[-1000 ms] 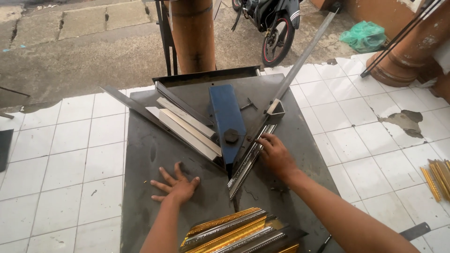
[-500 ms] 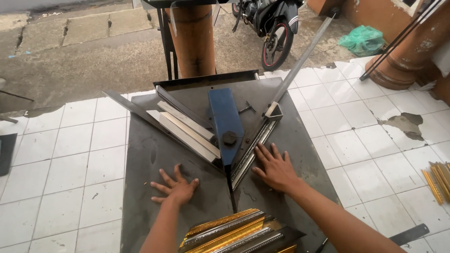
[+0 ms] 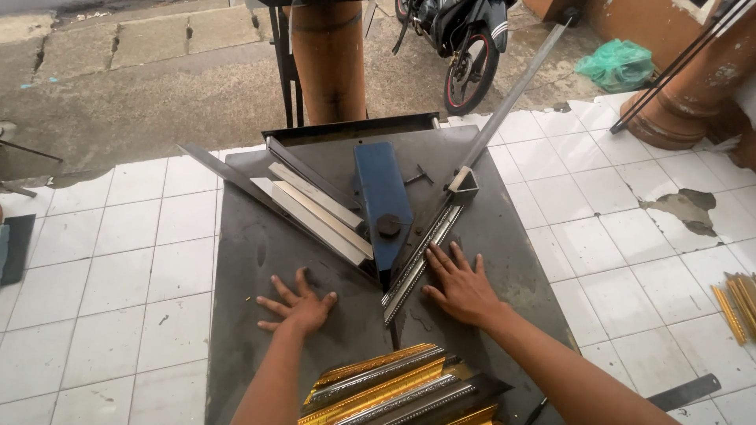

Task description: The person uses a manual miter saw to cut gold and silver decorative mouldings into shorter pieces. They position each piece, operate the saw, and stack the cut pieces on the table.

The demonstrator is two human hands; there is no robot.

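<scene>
Head view: dark metal table [image 3: 260,260] filling centre frame, blue cutter block [image 3: 381,197] mid-frame, silver moulding strip [image 3: 417,261] lying lower centre, right hand [image 3: 463,287] pressing flat beside it, left hand [image 3: 298,307] splayed empty, gripping nothing; better keeping fingers clear of the blade.

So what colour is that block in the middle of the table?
The block is dark blue, seen clearly in the head view.

The table [image 3: 260,260] is dark, matt metal, scuffed and dull, and the blue block [image 3: 383,197] on it looks like painted metal. The moulding strip [image 3: 417,264] has a ridged silvery finish; the stacked frame mouldings [image 3: 394,386] shine gold and silver. The floor tiles [image 3: 118,267] are glossy white, chipped in places.
</scene>
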